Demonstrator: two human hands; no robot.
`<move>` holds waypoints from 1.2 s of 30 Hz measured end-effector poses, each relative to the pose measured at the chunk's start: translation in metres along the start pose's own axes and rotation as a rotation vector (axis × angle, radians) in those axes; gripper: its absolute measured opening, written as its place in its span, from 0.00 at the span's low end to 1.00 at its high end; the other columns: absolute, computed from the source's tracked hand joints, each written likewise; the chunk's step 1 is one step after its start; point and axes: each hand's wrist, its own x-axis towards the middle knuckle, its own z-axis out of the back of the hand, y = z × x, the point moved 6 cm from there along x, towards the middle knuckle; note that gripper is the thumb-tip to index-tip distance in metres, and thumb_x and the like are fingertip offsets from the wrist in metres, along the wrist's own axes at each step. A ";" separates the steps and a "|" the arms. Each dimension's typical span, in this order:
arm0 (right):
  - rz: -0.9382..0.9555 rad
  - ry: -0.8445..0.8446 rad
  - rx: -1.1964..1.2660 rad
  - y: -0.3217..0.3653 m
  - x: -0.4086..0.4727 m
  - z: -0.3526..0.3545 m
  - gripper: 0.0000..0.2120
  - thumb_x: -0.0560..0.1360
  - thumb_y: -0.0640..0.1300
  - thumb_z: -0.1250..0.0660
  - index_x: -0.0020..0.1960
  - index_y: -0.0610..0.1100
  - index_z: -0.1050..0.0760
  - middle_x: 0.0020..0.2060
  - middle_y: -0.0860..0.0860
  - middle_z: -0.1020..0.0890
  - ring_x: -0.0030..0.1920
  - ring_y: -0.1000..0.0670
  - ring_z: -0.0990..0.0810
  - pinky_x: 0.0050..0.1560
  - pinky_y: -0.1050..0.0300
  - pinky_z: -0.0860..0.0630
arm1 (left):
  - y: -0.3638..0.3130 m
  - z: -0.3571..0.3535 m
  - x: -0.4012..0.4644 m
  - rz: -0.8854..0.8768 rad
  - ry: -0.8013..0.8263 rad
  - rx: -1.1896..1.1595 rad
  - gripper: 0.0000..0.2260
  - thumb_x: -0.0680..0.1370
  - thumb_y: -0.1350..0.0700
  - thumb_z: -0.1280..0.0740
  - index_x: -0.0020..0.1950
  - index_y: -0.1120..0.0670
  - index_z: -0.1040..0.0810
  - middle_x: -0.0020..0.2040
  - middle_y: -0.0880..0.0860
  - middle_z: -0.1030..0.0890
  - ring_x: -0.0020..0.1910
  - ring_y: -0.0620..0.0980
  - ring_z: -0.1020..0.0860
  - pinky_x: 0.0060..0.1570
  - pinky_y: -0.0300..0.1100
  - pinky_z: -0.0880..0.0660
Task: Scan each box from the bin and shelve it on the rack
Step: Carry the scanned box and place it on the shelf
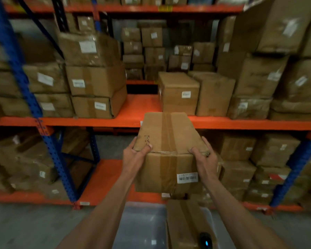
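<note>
I hold a taped brown cardboard box (167, 151) in the air in front of the rack's middle shelf (138, 112). A white barcode label faces me on its near side. My left hand (136, 155) grips the box's left near corner, thumb on top. My right hand (204, 155) grips the right near corner, fingers curled over the top edge. Below, a translucent grey bin (142, 227) holds another brown box (185, 223), and a dark scanner (206, 240) with a blue light lies on that box.
The orange and blue rack (43, 121) is stacked with labelled cardboard boxes on both sides. An open gap of orange shelf lies in the middle, left of a standing box (178, 92). The lower shelf (104, 180) also has a bare patch. Grey floor lies below.
</note>
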 end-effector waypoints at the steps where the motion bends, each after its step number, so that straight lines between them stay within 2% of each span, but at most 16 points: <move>1: 0.019 0.013 0.010 0.018 0.000 0.000 0.42 0.65 0.57 0.26 0.79 0.55 0.31 0.54 0.63 0.22 0.54 0.60 0.21 0.49 0.61 0.24 | -0.020 0.003 -0.002 -0.022 -0.004 -0.003 0.14 0.71 0.51 0.23 0.51 0.38 0.23 0.42 0.30 0.18 0.43 0.31 0.19 0.42 0.31 0.26; 3: 0.062 0.024 0.028 0.052 0.000 -0.001 0.41 0.65 0.58 0.27 0.78 0.57 0.31 0.54 0.63 0.22 0.53 0.60 0.23 0.47 0.60 0.26 | -0.056 0.008 -0.004 -0.076 -0.014 -0.017 0.18 0.71 0.50 0.23 0.59 0.42 0.21 0.45 0.34 0.16 0.45 0.32 0.19 0.48 0.37 0.24; 4: 0.083 0.022 0.029 0.069 0.000 -0.003 0.42 0.65 0.58 0.27 0.78 0.57 0.31 0.55 0.61 0.21 0.53 0.61 0.24 0.46 0.61 0.27 | -0.074 0.011 -0.005 -0.102 -0.025 -0.017 0.23 0.71 0.50 0.22 0.65 0.46 0.22 0.46 0.36 0.16 0.45 0.32 0.19 0.49 0.36 0.24; 7: 0.127 0.022 0.050 0.110 0.004 -0.012 0.43 0.64 0.59 0.27 0.79 0.56 0.32 0.63 0.53 0.22 0.57 0.53 0.22 0.54 0.54 0.24 | -0.121 0.024 0.001 -0.168 -0.052 -0.003 0.31 0.71 0.49 0.23 0.72 0.50 0.27 0.43 0.31 0.19 0.43 0.26 0.22 0.38 0.25 0.28; 9: 0.153 0.045 0.075 0.132 0.008 -0.023 0.44 0.64 0.59 0.27 0.80 0.56 0.32 0.65 0.50 0.23 0.60 0.49 0.23 0.57 0.50 0.22 | -0.145 0.031 0.006 -0.208 -0.054 -0.010 0.36 0.69 0.45 0.23 0.74 0.51 0.29 0.42 0.28 0.22 0.44 0.28 0.22 0.36 0.24 0.29; 10: 0.165 0.057 0.084 0.141 0.010 -0.030 0.44 0.64 0.59 0.27 0.80 0.56 0.32 0.65 0.50 0.23 0.60 0.49 0.23 0.56 0.51 0.22 | -0.155 0.036 0.011 -0.223 -0.060 -0.011 0.39 0.67 0.43 0.24 0.75 0.52 0.30 0.45 0.28 0.25 0.44 0.30 0.23 0.37 0.25 0.30; 12: 0.184 0.070 0.089 0.154 0.015 -0.045 0.43 0.64 0.59 0.27 0.79 0.56 0.32 0.66 0.49 0.24 0.61 0.47 0.22 0.56 0.49 0.21 | -0.168 0.046 0.022 -0.237 -0.071 -0.023 0.42 0.65 0.42 0.25 0.76 0.52 0.31 0.50 0.32 0.26 0.45 0.31 0.24 0.38 0.26 0.30; 15: 0.187 0.094 0.090 0.162 0.027 -0.071 0.43 0.64 0.60 0.28 0.79 0.57 0.32 0.67 0.48 0.24 0.62 0.45 0.22 0.61 0.40 0.20 | -0.173 0.061 0.044 -0.231 -0.087 -0.017 0.45 0.64 0.41 0.25 0.77 0.53 0.34 0.59 0.44 0.25 0.50 0.35 0.27 0.43 0.32 0.31; 17: 0.170 0.108 0.090 0.158 0.038 -0.092 0.44 0.64 0.60 0.27 0.79 0.57 0.33 0.64 0.49 0.25 0.60 0.45 0.22 0.61 0.38 0.21 | -0.168 0.071 0.065 -0.232 -0.097 -0.002 0.44 0.64 0.41 0.25 0.78 0.52 0.34 0.60 0.46 0.27 0.50 0.39 0.28 0.44 0.34 0.33; 20: 0.149 0.112 0.096 0.142 0.058 -0.125 0.45 0.64 0.60 0.27 0.80 0.58 0.33 0.60 0.52 0.26 0.56 0.49 0.22 0.59 0.41 0.20 | -0.151 0.084 0.106 -0.226 -0.092 0.018 0.40 0.70 0.45 0.23 0.78 0.53 0.34 0.52 0.40 0.29 0.48 0.36 0.29 0.42 0.33 0.35; 23: 0.125 0.118 0.079 0.121 0.084 -0.163 0.47 0.64 0.60 0.27 0.81 0.57 0.36 0.59 0.52 0.26 0.54 0.53 0.23 0.49 0.51 0.22 | -0.126 0.095 0.157 -0.187 -0.060 0.032 0.38 0.72 0.50 0.23 0.78 0.55 0.35 0.50 0.38 0.28 0.50 0.37 0.27 0.43 0.34 0.31; 25: 0.098 0.107 0.062 0.105 0.106 -0.189 0.47 0.63 0.60 0.27 0.81 0.57 0.37 0.60 0.51 0.27 0.53 0.54 0.24 0.46 0.54 0.26 | -0.109 0.101 0.192 -0.154 -0.048 0.039 0.39 0.71 0.49 0.23 0.78 0.56 0.36 0.54 0.43 0.25 0.51 0.40 0.26 0.46 0.37 0.30; 28: 0.060 0.076 0.063 0.073 0.138 -0.223 0.47 0.64 0.60 0.26 0.81 0.57 0.36 0.60 0.51 0.26 0.54 0.54 0.24 0.49 0.52 0.26 | -0.082 0.105 0.243 -0.120 -0.010 0.032 0.43 0.67 0.45 0.23 0.78 0.55 0.35 0.64 0.51 0.24 0.55 0.46 0.25 0.51 0.40 0.29; 32: 0.021 0.031 0.046 0.029 0.170 -0.254 0.42 0.67 0.57 0.24 0.79 0.59 0.34 0.57 0.57 0.25 0.52 0.60 0.27 0.45 0.59 0.30 | -0.039 0.107 0.292 -0.080 0.020 0.025 0.44 0.66 0.45 0.24 0.78 0.54 0.35 0.66 0.53 0.23 0.54 0.44 0.23 0.49 0.38 0.28; 34: 0.015 0.029 0.017 0.011 0.187 -0.266 0.43 0.65 0.59 0.25 0.78 0.61 0.33 0.55 0.63 0.26 0.52 0.62 0.27 0.44 0.61 0.30 | -0.014 0.106 0.312 -0.044 0.024 0.000 0.44 0.66 0.43 0.24 0.79 0.51 0.36 0.65 0.49 0.23 0.56 0.44 0.23 0.52 0.39 0.26; 36: 0.004 0.033 0.011 -0.004 0.205 -0.275 0.43 0.64 0.61 0.25 0.78 0.63 0.33 0.58 0.60 0.25 0.53 0.62 0.26 0.45 0.61 0.29 | 0.001 0.102 0.330 -0.063 0.038 0.010 0.41 0.68 0.42 0.23 0.78 0.46 0.36 0.58 0.36 0.24 0.53 0.35 0.22 0.48 0.30 0.26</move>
